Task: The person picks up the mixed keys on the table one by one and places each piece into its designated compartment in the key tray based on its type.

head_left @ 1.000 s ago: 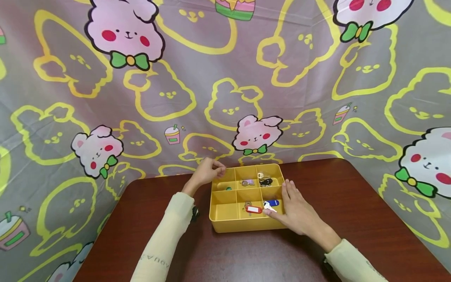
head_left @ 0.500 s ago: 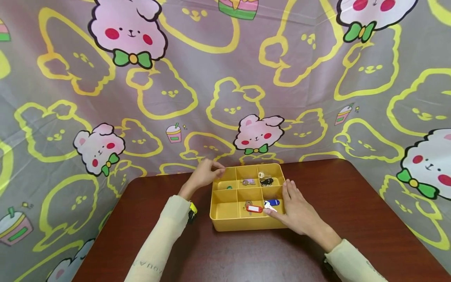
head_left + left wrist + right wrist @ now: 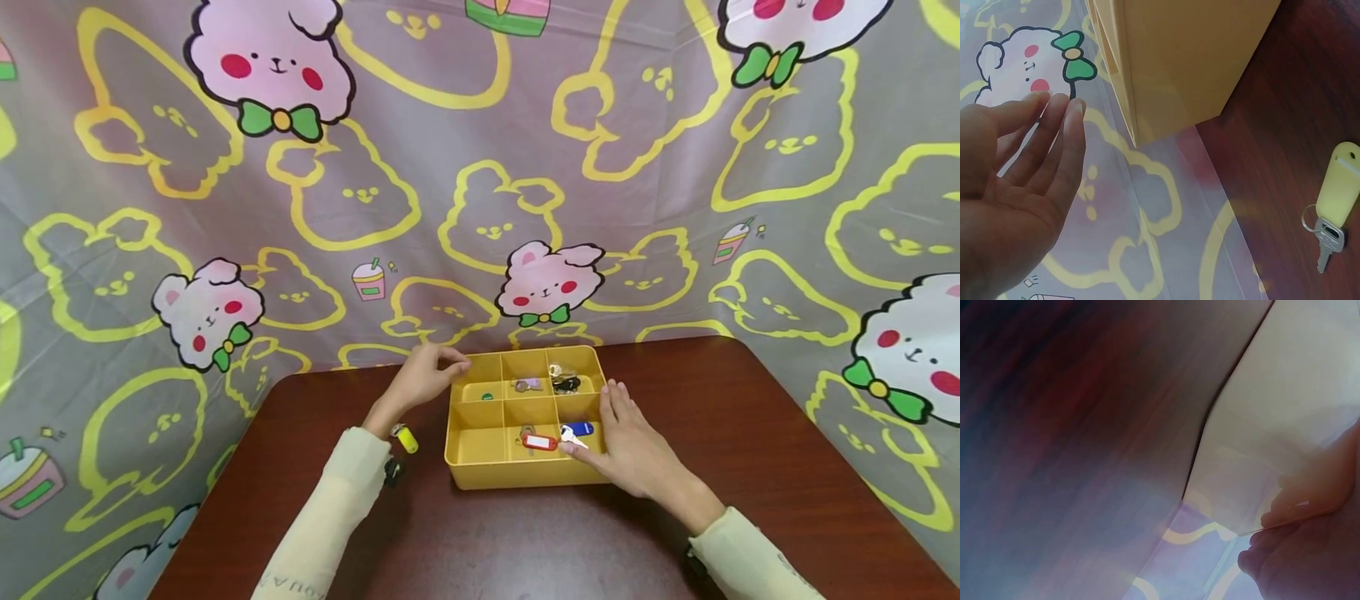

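A yellow six-compartment box [image 3: 525, 475] stands on the table. My left hand [image 3: 422, 375] is beside its back left corner. In the left wrist view that hand's fingers bend loosely toward the thumb, apart from the box wall [image 3: 1179, 69], and nothing shows between them. My right hand [image 3: 636, 442] lies with straight fingers along the box's right side, its thumb over the front right compartment. A yellow key tag [image 3: 407, 439] with a key [image 3: 1329, 244] lies on the table by my left wrist. Inside the box are a red key tag [image 3: 539, 442] and a blue key tag [image 3: 577, 429].
The back row holds a small green item [image 3: 487, 397], a purple tag [image 3: 528, 384] and black keys or tags [image 3: 567, 384]. Dark brown table [image 3: 510, 550] surrounds the box. A patterned cloth [image 3: 465, 125] hangs behind the table.
My left hand has drawn slightly left and toward me from the box corner. The yellow key tag, earlier hidden behind that wrist, now shows. My right hand has stayed in place.
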### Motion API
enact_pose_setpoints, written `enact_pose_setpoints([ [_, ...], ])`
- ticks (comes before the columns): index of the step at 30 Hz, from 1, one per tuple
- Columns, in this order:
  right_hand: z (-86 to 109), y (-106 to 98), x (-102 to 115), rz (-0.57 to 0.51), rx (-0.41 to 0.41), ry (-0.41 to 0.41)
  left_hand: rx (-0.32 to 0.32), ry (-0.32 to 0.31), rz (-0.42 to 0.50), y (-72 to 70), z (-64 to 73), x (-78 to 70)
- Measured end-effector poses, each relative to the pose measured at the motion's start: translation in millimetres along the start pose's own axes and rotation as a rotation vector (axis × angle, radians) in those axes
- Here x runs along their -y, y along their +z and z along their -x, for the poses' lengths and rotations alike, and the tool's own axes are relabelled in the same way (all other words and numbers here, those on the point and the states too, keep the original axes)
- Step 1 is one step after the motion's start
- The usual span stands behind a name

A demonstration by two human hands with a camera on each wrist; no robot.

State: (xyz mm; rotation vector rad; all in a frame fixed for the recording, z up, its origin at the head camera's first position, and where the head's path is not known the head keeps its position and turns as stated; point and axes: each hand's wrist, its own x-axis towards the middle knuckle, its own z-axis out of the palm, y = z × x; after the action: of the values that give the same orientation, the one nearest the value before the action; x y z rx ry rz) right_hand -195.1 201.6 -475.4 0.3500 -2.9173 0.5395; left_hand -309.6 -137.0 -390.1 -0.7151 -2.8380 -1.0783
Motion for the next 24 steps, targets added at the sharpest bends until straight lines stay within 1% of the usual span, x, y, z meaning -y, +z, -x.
enact_pose_setpoints([
  [3, 0.0, 0.6, 0.5, -0.002, 0.008, 0.005, -0.006, 0.003, 0.002, -0.8, 4.0, 3.0],
  [10, 0.3, 0.5, 0.1, 0.009, -0.005, 0.002, -0.028, 0.009, 0.028, -4.2, 12.4, 9.8],
  [14, 0.9, 1.0, 0.9, 0.014, 0.004, 0.005, -0.035, 0.010, 0.010, -6.9, 20.8, 14.4],
  [18, 0.7, 0.9, 1.7, 0.017, 0.004, 0.005, -0.047, -0.002, 0.000, -8.8, 28.1, 17.4],
  [24, 0.0, -1.1, 1.8, 0.019, 0.008, 0.010, -0.051, -0.013, -0.021, -9.6, 32.7, 24.0],
])
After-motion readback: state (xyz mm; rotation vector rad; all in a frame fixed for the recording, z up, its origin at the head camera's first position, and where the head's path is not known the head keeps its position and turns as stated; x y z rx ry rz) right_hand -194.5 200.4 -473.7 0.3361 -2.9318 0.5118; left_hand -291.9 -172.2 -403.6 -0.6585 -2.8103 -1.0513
